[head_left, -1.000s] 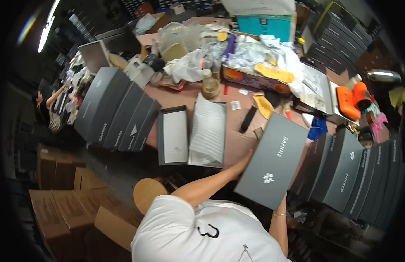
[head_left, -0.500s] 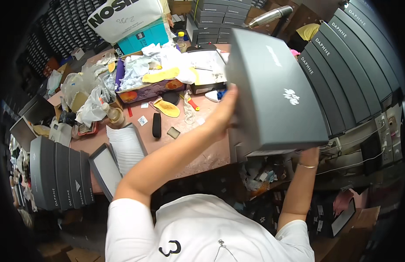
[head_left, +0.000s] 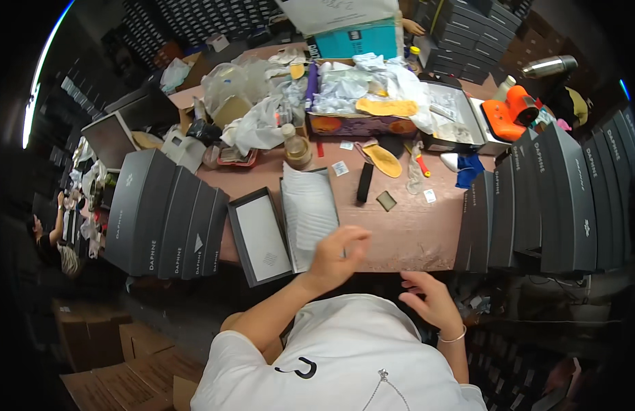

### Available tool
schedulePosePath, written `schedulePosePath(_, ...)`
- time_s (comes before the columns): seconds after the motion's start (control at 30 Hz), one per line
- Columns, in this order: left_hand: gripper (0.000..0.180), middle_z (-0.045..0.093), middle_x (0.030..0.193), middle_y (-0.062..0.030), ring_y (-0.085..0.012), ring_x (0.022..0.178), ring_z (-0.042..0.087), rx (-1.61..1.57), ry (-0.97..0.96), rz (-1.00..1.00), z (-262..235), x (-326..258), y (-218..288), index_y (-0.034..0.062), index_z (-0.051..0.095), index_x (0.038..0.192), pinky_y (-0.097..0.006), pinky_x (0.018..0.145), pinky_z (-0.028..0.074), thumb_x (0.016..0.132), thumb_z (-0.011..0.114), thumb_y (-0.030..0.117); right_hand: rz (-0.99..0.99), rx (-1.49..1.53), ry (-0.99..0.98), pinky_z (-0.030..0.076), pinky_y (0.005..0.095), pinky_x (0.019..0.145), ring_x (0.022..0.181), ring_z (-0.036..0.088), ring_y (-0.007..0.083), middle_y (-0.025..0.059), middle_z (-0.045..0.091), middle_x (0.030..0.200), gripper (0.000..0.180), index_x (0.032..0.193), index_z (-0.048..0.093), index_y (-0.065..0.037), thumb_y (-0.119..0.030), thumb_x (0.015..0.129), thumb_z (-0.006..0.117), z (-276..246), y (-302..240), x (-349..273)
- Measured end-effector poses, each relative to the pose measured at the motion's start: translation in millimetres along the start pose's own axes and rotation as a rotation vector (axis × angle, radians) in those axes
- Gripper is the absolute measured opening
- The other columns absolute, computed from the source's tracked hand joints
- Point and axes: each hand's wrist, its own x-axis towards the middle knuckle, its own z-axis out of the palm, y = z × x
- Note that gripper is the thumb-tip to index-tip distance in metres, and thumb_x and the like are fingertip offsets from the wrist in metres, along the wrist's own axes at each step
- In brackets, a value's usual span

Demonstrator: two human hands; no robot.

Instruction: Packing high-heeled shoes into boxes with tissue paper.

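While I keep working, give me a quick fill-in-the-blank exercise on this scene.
1. The wrapping in the open grey box is ____ in colour.
2. A bracelet circles the ____ wrist.
3. Nearer that box than the right hand is the ____ hand.

Missing words: white; right; left.

A head-worn fisheye looks down over the pink tabletop (head_left: 416, 236).
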Motion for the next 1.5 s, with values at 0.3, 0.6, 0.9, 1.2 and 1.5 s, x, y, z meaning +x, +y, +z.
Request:
schedulePosePath(0.3, 0.02, 0.063, 0.093, -0.0083, -0.0138, 0.08, 0.06, -0.105, 0.277, -0.584, -142, -117, -146, -0.0023, 0.061, 0.106, -0.026, 0.072, 0.049, 0.091, 0.058, 0.011, -0.274, -0.693, 0.17, 0.04, 0.0473, 0.096, 0.117, 0.046, 0.0377, 0.0242, 0.041, 0.134, 0.076, 0.139, 0.035, -0.004, -0.02, 0.076, 0.072, 180, 58, 171)
schedulePosePath(0.6, 0.028, 0.065, 0.095, -0.0131, -0.0313, 0.085, 0.063, 0.437, -0.353, -0.005, -70, -69, -190, 0.0031, 0.066, 0.09, -0.046, 0.096, 0.039, 0.08, 0.068, 0.029, -0.035, -0.448, 0.216, 0.049, 0.0337, 0.077, 0.109, 0.053, 0.0264, 0.0173, 0.044, 0.132, 0.07, 0.139, 0.036, -0.006, -0.01, 0.078, 0.068, 157, 46, 146)
schedulePosePath(0.9, 0.025, 0.065, 0.085, -0.0087, -0.0282, 0.097, 0.059, 0.374, -0.57, -0.129, -58, -62, -233, 0.0055, 0.066, 0.091, -0.057, 0.105, 0.025, 0.086, 0.058, 0.028, 0.368, 0.299, 0.256, 0.051, 0.0354, 0.078, 0.096, 0.06, 0.0244, 0.0135, 0.06, 0.113, 0.038, 0.122, 0.054, -0.003, -0.023, 0.091, 0.058, 160, 146, 181)
schedulePosePath(1.2, 0.03, 0.063, 0.098, -0.0151, -0.0269, 0.093, 0.062, 0.05, 0.21, -0.546, -107, -96, -215, -0.0005, 0.058, 0.111, -0.034, 0.081, 0.049, 0.085, 0.062, 0.013, 0.163, 0.504, 0.436, 0.029, 0.0417, 0.108, 0.132, 0.037, 0.0264, 0.014, 0.032, 0.147, 0.067, 0.146, 0.025, -0.008, -0.05, 0.096, 0.039, 145, 84, 200)
schedulePosePath(1.5, 0.043, 0.062, 0.1, -0.0244, -0.0413, 0.095, 0.06, 0.38, -0.199, -0.815, -77, -127, -241, -0.0022, 0.051, 0.111, -0.05, 0.082, 0.048, 0.083, 0.061, 0.028, -0.336, -0.956, -0.225, 0.018, 0.054, 0.11, 0.135, 0.031, 0.0364, 0.0222, 0.034, 0.144, 0.074, 0.143, 0.03, -0.005, -0.038, 0.085, 0.062, 236, 66, 207)
